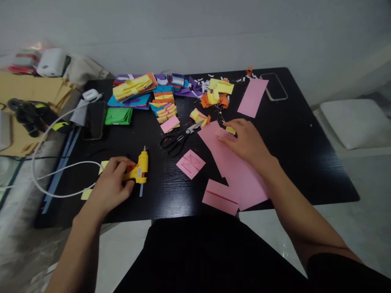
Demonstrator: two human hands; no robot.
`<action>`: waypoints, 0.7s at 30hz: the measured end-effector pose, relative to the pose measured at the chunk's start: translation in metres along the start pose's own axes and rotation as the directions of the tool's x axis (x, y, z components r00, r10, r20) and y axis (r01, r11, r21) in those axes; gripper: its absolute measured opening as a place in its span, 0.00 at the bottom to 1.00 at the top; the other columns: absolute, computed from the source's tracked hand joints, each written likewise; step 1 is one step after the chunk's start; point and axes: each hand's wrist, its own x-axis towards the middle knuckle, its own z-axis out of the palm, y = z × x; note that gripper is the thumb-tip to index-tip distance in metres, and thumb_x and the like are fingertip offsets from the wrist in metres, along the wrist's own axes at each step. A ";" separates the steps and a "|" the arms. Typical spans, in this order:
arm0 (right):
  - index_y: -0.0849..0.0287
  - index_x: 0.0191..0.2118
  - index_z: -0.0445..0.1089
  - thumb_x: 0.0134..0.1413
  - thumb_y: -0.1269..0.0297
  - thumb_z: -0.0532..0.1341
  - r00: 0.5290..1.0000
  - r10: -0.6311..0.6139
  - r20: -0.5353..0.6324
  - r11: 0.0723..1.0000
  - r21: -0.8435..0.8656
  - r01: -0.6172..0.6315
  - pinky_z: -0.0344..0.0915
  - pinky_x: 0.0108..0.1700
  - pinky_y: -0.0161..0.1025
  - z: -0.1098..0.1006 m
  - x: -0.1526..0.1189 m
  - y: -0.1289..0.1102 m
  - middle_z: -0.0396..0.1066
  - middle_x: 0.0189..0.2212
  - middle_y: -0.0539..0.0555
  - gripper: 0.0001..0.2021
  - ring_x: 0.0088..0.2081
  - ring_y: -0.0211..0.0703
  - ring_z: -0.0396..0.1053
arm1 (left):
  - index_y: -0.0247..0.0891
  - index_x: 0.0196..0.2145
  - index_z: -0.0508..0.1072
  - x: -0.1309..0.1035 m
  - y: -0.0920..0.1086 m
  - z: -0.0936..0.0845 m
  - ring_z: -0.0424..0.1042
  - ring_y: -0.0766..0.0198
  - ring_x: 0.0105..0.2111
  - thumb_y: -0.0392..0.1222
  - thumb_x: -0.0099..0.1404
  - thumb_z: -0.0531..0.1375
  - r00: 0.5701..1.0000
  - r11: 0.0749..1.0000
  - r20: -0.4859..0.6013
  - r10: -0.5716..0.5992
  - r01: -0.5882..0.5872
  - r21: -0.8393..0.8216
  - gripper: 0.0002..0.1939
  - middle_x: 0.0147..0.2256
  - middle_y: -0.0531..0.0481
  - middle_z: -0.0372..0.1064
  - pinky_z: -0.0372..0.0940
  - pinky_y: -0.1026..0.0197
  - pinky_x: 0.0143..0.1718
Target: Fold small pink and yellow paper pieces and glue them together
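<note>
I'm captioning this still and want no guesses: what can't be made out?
All in the head view:
Yellow glue gun: handle partly hidden by the left hand; label print too small to read.
Large pink sheet: partly covered by the right hand and forearm.
White object at far left: cut off by the frame's edge.

Black table (165,199), wood-grained top, bearing at left a yellow glue gun (143,165), a dark phone (95,121) and a green paper bundle (119,116). Centrally noted: black-handled scissors (174,143) and, on the near side of them, a folded pink square (191,164). A large pink sheet (247,179) lies right of centre; paper scraps (194,84) litter the far edge.
</note>
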 end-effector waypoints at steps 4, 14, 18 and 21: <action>0.56 0.51 0.77 0.60 0.56 0.65 0.988 0.070 0.141 0.997 -0.052 -0.063 0.71 0.49 0.60 0.004 -0.002 0.016 0.77 0.45 0.60 0.16 0.45 0.59 0.73 | 0.41 0.51 0.71 -0.001 0.010 -0.007 0.67 0.40 0.57 0.33 0.58 0.59 0.989 0.999 -0.145 0.014 -0.021 -0.042 0.22 0.55 0.37 0.65 0.67 0.37 0.56; 0.55 0.53 0.75 0.63 0.56 0.61 0.991 0.037 -0.126 0.999 0.019 -0.035 0.73 0.48 0.59 -0.006 -0.016 -0.003 0.76 0.47 0.61 0.16 0.44 0.57 0.75 | 0.42 0.40 0.75 -0.006 0.094 -0.009 0.75 0.55 0.43 0.31 0.67 0.58 0.861 0.935 -0.508 -0.019 -0.164 -0.314 0.10 0.41 0.47 0.74 0.71 0.49 0.47; 0.53 0.56 0.72 0.64 0.59 0.63 0.956 -0.073 -0.283 0.994 0.053 0.091 0.71 0.56 0.59 -0.016 -0.037 -0.039 0.76 0.51 0.60 0.16 0.50 0.57 0.73 | 0.41 0.45 0.75 0.012 0.133 0.009 0.74 0.57 0.45 0.35 0.71 0.57 0.934 0.795 -0.346 -0.093 -0.140 -0.590 0.09 0.45 0.45 0.75 0.71 0.51 0.48; 0.51 0.59 0.70 0.65 0.62 0.62 0.953 -0.167 -0.253 0.970 0.131 0.205 0.70 0.59 0.58 -0.014 -0.057 -0.070 0.75 0.54 0.59 0.18 0.55 0.57 0.73 | 0.41 0.57 0.70 0.034 0.162 0.022 0.76 0.58 0.46 0.43 0.71 0.61 0.989 0.484 -0.090 -0.120 -0.021 -0.875 0.17 0.50 0.43 0.75 0.71 0.53 0.49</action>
